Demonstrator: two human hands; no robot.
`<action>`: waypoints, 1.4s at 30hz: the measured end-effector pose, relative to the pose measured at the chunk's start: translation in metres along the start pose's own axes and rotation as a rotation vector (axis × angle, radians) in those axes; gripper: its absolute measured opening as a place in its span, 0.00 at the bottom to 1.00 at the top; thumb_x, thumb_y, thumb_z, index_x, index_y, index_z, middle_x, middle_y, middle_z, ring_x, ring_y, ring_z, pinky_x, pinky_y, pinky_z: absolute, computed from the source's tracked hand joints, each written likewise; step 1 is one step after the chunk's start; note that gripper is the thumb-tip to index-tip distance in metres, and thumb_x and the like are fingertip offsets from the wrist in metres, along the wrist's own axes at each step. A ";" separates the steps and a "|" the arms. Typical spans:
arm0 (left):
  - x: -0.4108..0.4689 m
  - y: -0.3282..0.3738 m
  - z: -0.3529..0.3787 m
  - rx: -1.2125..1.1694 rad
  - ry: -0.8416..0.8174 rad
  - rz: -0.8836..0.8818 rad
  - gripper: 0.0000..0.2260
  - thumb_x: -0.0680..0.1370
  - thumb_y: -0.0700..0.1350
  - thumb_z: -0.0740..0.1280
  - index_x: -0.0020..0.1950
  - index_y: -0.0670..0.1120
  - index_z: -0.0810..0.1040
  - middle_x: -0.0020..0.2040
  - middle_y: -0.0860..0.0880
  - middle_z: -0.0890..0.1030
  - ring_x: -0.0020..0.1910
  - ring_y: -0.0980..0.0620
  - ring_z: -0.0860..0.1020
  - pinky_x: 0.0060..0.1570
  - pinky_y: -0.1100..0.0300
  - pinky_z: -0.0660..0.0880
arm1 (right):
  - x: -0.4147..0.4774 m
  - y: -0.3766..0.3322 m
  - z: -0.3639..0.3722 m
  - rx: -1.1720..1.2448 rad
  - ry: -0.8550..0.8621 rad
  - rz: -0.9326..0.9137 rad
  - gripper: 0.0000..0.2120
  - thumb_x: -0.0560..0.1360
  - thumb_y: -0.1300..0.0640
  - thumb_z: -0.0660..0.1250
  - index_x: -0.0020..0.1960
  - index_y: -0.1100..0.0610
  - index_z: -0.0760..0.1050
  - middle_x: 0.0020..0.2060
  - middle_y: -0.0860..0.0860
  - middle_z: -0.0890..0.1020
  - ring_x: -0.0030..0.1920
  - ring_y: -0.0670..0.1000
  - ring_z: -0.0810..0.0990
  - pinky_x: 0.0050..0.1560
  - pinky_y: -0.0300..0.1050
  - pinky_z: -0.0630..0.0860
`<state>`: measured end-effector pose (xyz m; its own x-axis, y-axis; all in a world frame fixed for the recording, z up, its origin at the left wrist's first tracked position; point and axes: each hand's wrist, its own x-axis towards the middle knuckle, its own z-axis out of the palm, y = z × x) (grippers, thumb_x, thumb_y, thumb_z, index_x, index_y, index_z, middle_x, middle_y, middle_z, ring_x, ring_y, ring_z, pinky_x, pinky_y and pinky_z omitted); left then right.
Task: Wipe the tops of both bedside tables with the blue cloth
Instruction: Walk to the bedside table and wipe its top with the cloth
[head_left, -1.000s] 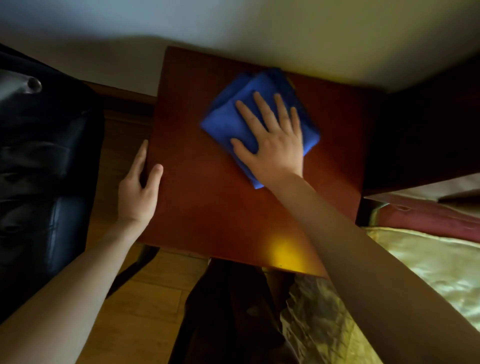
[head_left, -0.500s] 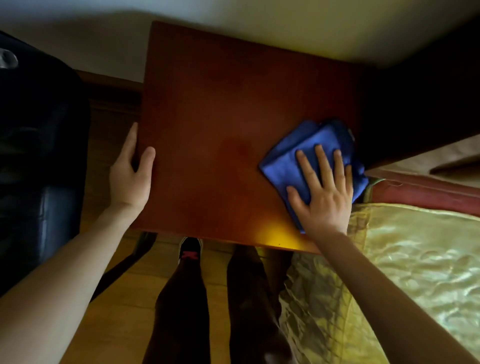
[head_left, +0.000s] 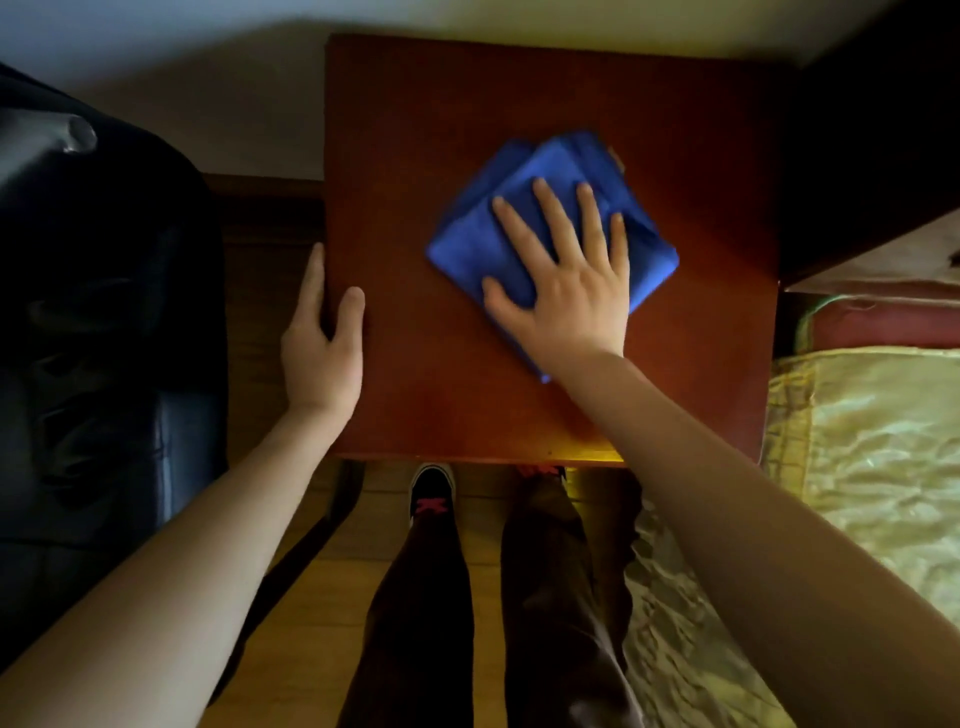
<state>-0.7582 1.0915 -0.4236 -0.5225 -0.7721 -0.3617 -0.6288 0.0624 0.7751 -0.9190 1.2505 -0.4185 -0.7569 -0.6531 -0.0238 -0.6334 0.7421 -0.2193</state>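
A folded blue cloth (head_left: 524, 176) lies flat on the reddish-brown wooden top of the bedside table (head_left: 415, 114), a little right of its middle. My right hand (head_left: 569, 280) presses flat on the cloth with fingers spread, covering its lower half. My left hand (head_left: 322, 348) grips the table's left edge, thumb on top and fingers down the side. The table stands against a pale wall. No second bedside table shows.
A dark leather chair (head_left: 104, 338) stands close on the left. A bed with a shiny gold cover (head_left: 872, 457) and a red pillow edge (head_left: 883, 322) borders the table on the right. My legs and a shoe (head_left: 431, 488) stand on wooden floor (head_left: 322, 597) below.
My right hand slid the cloth from the back middle to the table's front right edge, then back up toward the middle right. My left hand kept its hold on the left edge.
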 end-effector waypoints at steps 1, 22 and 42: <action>0.000 -0.001 0.000 -0.005 0.004 0.002 0.25 0.81 0.55 0.58 0.77 0.59 0.58 0.76 0.57 0.66 0.71 0.61 0.65 0.65 0.71 0.63 | 0.015 -0.006 0.001 -0.004 -0.008 0.031 0.30 0.74 0.34 0.56 0.75 0.40 0.62 0.77 0.48 0.63 0.77 0.60 0.57 0.76 0.62 0.51; 0.010 -0.009 -0.005 -0.325 -0.148 -0.094 0.23 0.82 0.50 0.51 0.78 0.55 0.58 0.77 0.54 0.62 0.74 0.59 0.64 0.74 0.55 0.62 | -0.094 -0.047 0.013 -0.001 -0.102 -0.336 0.29 0.76 0.36 0.59 0.74 0.41 0.64 0.76 0.48 0.64 0.77 0.59 0.58 0.74 0.66 0.55; -0.006 -0.006 -0.008 -0.157 -0.126 -0.105 0.22 0.82 0.55 0.53 0.77 0.62 0.55 0.76 0.54 0.66 0.71 0.52 0.69 0.65 0.58 0.68 | -0.005 -0.067 0.011 -0.007 -0.060 -0.043 0.28 0.76 0.38 0.56 0.75 0.40 0.61 0.77 0.49 0.62 0.78 0.60 0.55 0.76 0.62 0.51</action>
<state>-0.7467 1.0909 -0.4219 -0.5328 -0.6834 -0.4991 -0.5913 -0.1212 0.7973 -0.8712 1.2029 -0.4145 -0.7182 -0.6920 -0.0729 -0.6663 0.7141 -0.2146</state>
